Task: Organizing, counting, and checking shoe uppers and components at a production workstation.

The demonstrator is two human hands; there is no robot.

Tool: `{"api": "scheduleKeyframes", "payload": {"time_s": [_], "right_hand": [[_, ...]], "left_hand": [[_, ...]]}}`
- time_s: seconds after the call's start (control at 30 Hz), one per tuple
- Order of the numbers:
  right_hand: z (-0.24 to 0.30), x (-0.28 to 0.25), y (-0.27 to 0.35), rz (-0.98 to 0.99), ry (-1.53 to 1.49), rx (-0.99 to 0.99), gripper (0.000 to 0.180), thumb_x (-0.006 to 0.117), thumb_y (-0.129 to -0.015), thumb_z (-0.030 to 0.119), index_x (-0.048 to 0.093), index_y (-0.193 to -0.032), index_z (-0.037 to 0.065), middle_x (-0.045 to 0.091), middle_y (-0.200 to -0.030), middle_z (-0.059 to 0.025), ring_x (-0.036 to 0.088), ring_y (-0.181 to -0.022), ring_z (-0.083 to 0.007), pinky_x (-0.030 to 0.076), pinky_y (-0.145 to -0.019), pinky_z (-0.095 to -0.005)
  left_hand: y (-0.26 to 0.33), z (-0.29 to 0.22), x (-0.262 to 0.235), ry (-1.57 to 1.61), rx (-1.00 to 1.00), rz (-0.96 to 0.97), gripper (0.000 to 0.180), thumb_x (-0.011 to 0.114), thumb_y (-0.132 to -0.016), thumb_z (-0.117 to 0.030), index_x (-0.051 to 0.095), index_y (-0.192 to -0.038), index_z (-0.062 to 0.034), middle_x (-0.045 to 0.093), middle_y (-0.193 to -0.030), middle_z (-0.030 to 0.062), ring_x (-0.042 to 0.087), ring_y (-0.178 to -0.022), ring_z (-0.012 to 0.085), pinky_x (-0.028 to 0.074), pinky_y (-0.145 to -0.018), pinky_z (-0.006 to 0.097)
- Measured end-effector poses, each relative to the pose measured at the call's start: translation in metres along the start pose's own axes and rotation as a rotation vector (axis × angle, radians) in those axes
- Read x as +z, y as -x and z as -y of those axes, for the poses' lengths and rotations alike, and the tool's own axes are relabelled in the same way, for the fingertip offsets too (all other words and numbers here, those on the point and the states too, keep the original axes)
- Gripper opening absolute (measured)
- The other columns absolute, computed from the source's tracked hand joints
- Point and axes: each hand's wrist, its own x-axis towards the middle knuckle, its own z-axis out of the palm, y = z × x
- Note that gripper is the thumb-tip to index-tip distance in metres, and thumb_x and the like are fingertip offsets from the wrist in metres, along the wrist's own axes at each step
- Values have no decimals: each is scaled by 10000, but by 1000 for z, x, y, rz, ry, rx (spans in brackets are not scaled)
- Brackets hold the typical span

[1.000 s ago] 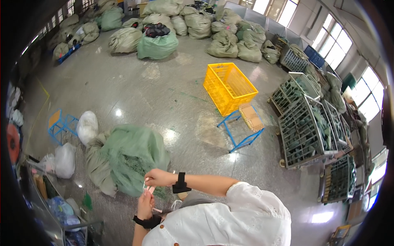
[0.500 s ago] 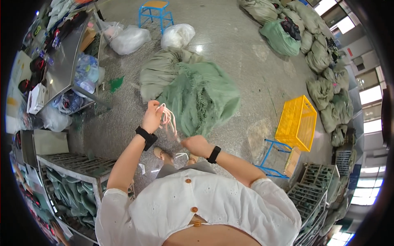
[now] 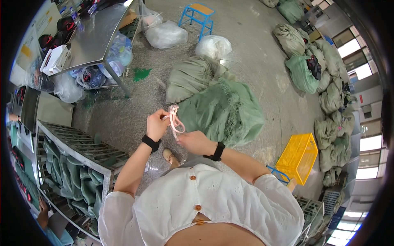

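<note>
A looped bundle of pale pink cord (image 3: 175, 121) hangs between my two hands, in front of my body. My left hand (image 3: 157, 124) is closed around the upper part of the loops. Just to the right and lower, my right hand (image 3: 194, 142) pinches the lower part of the cord with its fingers curled in. Beyond my hands lies a big green woven sack (image 3: 223, 112) on the floor, with a frayed seam along it. A greyish-green sack (image 3: 191, 78) rests against its far left side.
On the left stand a metal table (image 3: 92, 39) and a metal rack (image 3: 78, 139) holding dark green molded pieces. A yellow crate (image 3: 297, 158) sits at the right. Clear plastic bags (image 3: 166, 34) and a blue stool (image 3: 197, 18) are farther off. Full sacks (image 3: 328, 131) line the right side.
My hands have come closer together on the cord. My view has turned, so the sacks, table and stool appear farther right. The rack at the left now shows larger.
</note>
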Motion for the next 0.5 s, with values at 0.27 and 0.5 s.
{"api": "scheduleKeyframes", "payload": {"time_s": [0.27, 0.5], "right_hand": [[-65, -30, -76, -414, -170, 48, 87, 552, -754, 178, 609, -758, 112, 597, -685, -92, 592, -639, -285, 464, -558, -391], [-49, -65, -141, -194, -230, -263, 112, 560, -765, 191, 539, -712, 95, 589, -696, -82, 587, -610, -284, 462, -529, -381]], "left_hand": [[-26, 6, -29, 395, 296, 290, 203, 587, -710, 80, 597, -892, -8, 567, -888, 44, 556, -778, 131, 454, -675, 260], [-110, 14, -55, -393, 437, 15, 53, 595, -793, 16, 557, -809, -17, 589, -791, -3, 590, -788, 113, 488, -634, 263]]}}
